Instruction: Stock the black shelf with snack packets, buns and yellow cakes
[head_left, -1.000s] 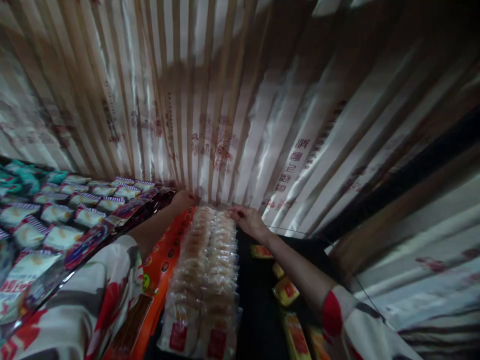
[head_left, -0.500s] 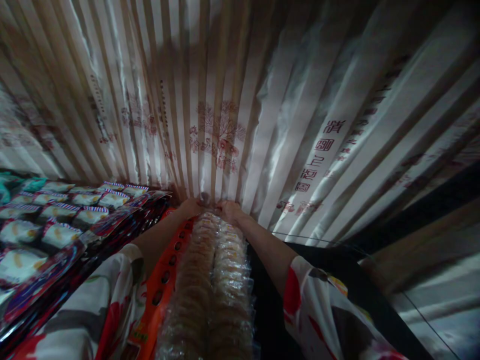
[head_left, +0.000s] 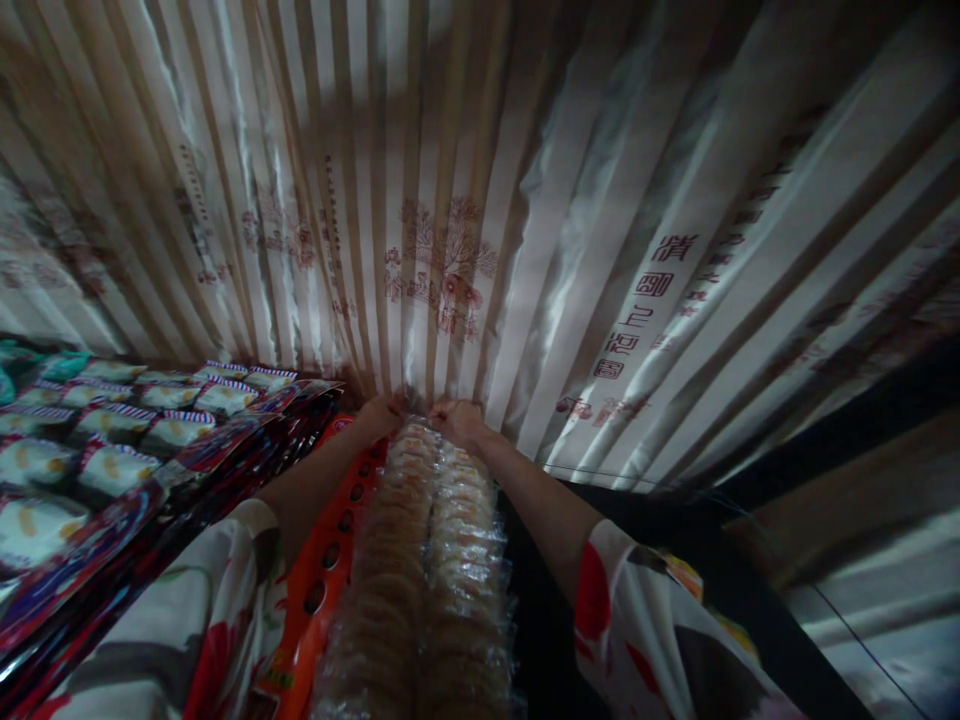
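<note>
Two rows of round, biscuit-like snacks (head_left: pixel 420 580) in clear plastic run away from me between my forearms. At their far end my left hand (head_left: pixel 384 414) is closed, its fingers curled near the wrapper's edge. Just to its right, my right hand (head_left: pixel 461 422) has its thumb and fingers pinched together. Dim light and the small size hide what the fingertips hold. Behind both hands hang pleated pale sheets (head_left: pixel 442 130) with red printed characters and a tree drawing. Under my left forearm lies an orange printed package (head_left: pixel 330 560).
To the left are several small white packets (head_left: pixel 112 470) with striped tops, beside stacked dark, shiny packaging (head_left: pixel 187 510). Green packaging (head_left: pixel 64 365) sits at the far left. A dark surface (head_left: pixel 555 620) lies right of the snacks, and a thin cord (head_left: pixel 847 615) crosses the lower right.
The two hands have drawn slightly apart, the left one shifting a little left. The right hand's fingers look more tightly pinched. The snack rows have barely moved.
</note>
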